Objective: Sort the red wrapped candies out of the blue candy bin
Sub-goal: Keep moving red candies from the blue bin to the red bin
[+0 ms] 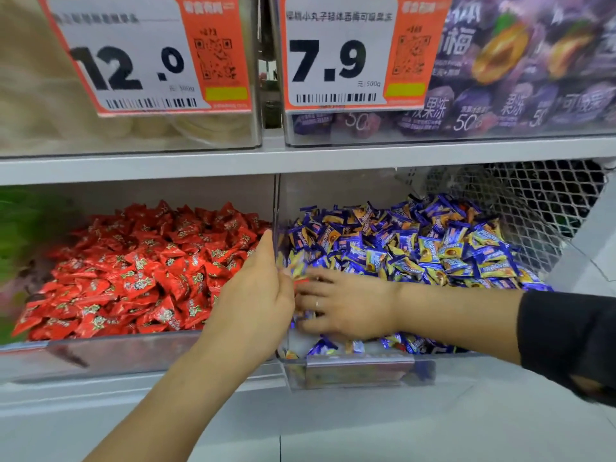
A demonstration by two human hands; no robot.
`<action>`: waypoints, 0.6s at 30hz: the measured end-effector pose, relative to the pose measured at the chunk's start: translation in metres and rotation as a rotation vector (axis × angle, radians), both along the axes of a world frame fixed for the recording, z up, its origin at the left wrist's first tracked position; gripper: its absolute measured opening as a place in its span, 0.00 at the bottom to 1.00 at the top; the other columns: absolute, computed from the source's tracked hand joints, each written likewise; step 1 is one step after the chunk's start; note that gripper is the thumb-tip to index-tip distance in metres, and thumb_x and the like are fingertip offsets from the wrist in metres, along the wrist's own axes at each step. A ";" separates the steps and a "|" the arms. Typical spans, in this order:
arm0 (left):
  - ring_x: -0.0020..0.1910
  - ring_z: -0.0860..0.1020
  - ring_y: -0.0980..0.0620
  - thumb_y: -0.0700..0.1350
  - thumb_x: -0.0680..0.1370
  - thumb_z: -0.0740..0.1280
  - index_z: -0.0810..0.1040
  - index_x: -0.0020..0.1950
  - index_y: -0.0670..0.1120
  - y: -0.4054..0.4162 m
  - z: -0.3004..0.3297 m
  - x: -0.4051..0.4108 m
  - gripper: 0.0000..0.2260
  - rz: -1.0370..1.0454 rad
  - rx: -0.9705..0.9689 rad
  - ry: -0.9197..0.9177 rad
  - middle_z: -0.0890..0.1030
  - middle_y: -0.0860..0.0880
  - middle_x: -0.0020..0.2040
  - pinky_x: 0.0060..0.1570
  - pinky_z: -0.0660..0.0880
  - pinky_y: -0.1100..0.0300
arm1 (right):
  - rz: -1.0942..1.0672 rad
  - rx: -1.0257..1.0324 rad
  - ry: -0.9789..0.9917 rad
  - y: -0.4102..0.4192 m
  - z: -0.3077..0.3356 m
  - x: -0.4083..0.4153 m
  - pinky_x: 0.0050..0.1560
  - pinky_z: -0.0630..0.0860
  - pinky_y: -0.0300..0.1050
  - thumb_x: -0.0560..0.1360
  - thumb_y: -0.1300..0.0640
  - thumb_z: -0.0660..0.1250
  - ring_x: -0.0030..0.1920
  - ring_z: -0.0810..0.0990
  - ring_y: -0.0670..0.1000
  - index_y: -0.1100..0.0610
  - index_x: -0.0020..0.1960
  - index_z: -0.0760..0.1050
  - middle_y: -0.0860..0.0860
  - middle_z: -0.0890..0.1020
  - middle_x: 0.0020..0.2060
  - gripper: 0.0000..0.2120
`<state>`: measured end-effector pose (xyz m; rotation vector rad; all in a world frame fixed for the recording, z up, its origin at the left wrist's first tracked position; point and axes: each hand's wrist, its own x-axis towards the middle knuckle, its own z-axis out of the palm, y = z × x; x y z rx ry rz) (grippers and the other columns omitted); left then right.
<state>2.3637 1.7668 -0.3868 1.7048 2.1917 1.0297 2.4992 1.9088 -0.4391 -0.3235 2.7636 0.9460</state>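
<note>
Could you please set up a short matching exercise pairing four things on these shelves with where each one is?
Things:
1. red candies
2. blue candies
3. 7.9 price tag
4. right hand

Places:
A. on the upper shelf, on the bin of purple packets
B. lower left bin
C. reaching into the front of the lower right bin
D. heaped in the lower right bin

Pairs: 1-B, 2-D, 3-A, 4-C
</note>
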 end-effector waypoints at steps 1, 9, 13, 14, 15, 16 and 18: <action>0.68 0.69 0.47 0.45 0.82 0.56 0.52 0.79 0.50 0.001 -0.001 -0.001 0.26 -0.005 -0.006 -0.003 0.67 0.47 0.73 0.57 0.64 0.61 | -0.096 0.018 0.011 0.001 0.007 -0.004 0.68 0.64 0.62 0.74 0.55 0.58 0.63 0.75 0.62 0.51 0.53 0.79 0.57 0.80 0.56 0.14; 0.59 0.74 0.47 0.44 0.82 0.56 0.56 0.75 0.53 -0.004 0.003 0.001 0.22 -0.034 0.016 -0.026 0.74 0.49 0.64 0.46 0.64 0.59 | -0.671 0.201 0.086 0.014 0.052 -0.004 0.72 0.52 0.67 0.80 0.55 0.56 0.74 0.56 0.66 0.55 0.72 0.67 0.60 0.62 0.74 0.20; 0.64 0.71 0.44 0.45 0.82 0.55 0.53 0.77 0.51 -0.004 0.006 0.003 0.24 -0.006 -0.017 -0.017 0.71 0.46 0.68 0.49 0.63 0.59 | -0.914 0.010 0.255 0.027 0.069 0.035 0.58 0.71 0.52 0.80 0.51 0.54 0.65 0.69 0.60 0.50 0.73 0.63 0.57 0.69 0.68 0.21; 0.64 0.71 0.44 0.44 0.82 0.55 0.53 0.77 0.51 -0.004 0.007 0.003 0.24 0.000 -0.025 -0.015 0.70 0.45 0.69 0.48 0.63 0.59 | -0.948 -0.025 0.303 0.028 0.070 0.049 0.53 0.73 0.50 0.80 0.47 0.53 0.63 0.71 0.59 0.50 0.72 0.63 0.56 0.70 0.67 0.21; 0.63 0.71 0.44 0.44 0.82 0.55 0.53 0.77 0.50 -0.005 0.007 0.004 0.24 0.001 -0.029 -0.014 0.71 0.44 0.69 0.46 0.61 0.59 | -0.980 -0.056 0.346 0.029 0.071 0.062 0.51 0.75 0.49 0.80 0.43 0.51 0.62 0.73 0.58 0.49 0.72 0.63 0.55 0.71 0.66 0.23; 0.62 0.72 0.43 0.43 0.82 0.55 0.54 0.77 0.50 -0.005 0.007 0.004 0.24 -0.002 -0.028 -0.012 0.72 0.44 0.68 0.45 0.60 0.60 | -1.013 -0.086 0.380 0.028 0.074 0.074 0.49 0.76 0.49 0.79 0.39 0.48 0.61 0.75 0.58 0.48 0.71 0.64 0.54 0.72 0.66 0.25; 0.59 0.73 0.42 0.43 0.82 0.56 0.55 0.76 0.51 -0.005 0.008 0.004 0.23 -0.006 -0.024 -0.011 0.73 0.43 0.66 0.45 0.61 0.59 | -1.079 -0.148 0.399 0.028 0.081 0.092 0.52 0.76 0.50 0.78 0.35 0.45 0.61 0.75 0.58 0.46 0.71 0.65 0.53 0.73 0.65 0.27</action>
